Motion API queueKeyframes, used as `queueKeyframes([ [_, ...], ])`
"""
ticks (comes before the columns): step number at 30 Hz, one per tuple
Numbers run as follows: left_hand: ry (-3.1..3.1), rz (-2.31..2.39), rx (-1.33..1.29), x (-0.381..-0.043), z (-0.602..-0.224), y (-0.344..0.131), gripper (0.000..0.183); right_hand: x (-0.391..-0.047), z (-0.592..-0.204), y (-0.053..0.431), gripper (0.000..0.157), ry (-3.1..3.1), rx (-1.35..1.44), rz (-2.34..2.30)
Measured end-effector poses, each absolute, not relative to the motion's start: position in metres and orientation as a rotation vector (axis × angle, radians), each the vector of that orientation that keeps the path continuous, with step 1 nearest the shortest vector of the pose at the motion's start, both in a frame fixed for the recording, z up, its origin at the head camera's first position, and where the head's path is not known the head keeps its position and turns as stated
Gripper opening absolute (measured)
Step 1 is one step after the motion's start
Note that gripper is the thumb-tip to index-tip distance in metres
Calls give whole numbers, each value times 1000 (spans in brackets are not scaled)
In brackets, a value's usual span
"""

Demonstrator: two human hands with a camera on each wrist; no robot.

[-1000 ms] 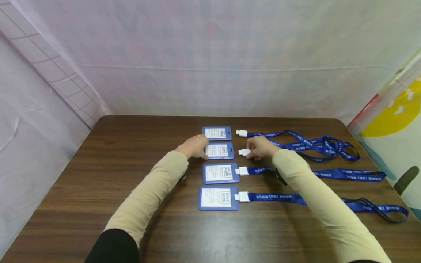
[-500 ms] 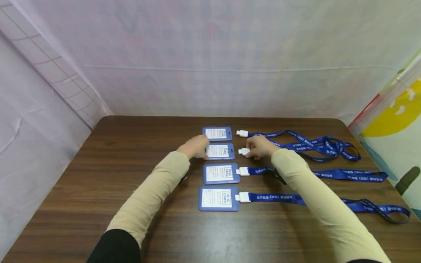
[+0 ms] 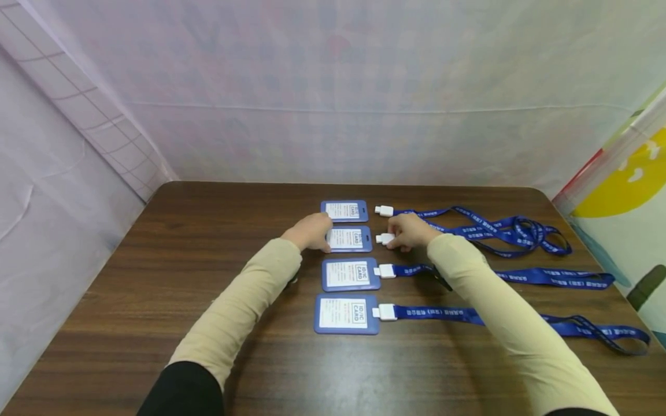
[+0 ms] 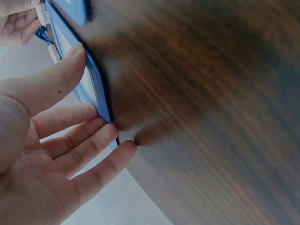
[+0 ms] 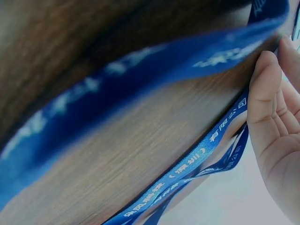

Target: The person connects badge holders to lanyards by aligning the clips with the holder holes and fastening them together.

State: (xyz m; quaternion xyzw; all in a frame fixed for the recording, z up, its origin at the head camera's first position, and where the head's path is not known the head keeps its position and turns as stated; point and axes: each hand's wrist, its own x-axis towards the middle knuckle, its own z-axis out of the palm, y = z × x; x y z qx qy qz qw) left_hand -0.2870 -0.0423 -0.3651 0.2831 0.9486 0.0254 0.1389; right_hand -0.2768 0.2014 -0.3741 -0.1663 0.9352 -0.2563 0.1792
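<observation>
My left hand (image 3: 310,231) grips the left end of a blue ID card holder (image 3: 351,238), second from the back in a column of holders. In the left wrist view, the thumb lies along one long edge of this holder (image 4: 96,75) and the fingertips meet its other edge near the corner. Across a small gap, my right hand (image 3: 411,232) pinches the white plastic clip (image 3: 384,238) of a blue printed lanyard. The clip's narrow tip points at the holder's slot end. In the right wrist view, lanyard straps (image 5: 178,164) run away from the right hand.
Behind lie another card holder (image 3: 344,211) and a separate white clip (image 3: 384,211) on a tangled lanyard (image 3: 520,232). Nearer, two holders (image 3: 351,274) meet the clips of their lanyards (image 3: 551,277). All rest on a brown wooden table (image 3: 208,231) before a pale cloth (image 3: 333,86).
The right hand has shifted the white clip very slightly left, closer to the holder. The left hand and its holder stay almost still.
</observation>
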Motion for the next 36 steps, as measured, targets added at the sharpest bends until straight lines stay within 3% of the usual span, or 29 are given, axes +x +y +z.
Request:
queueKeyframes([
  [36, 2755, 47, 828, -285, -367, -37, 30, -279, -371, 194, 19, 2693, -531, -617],
])
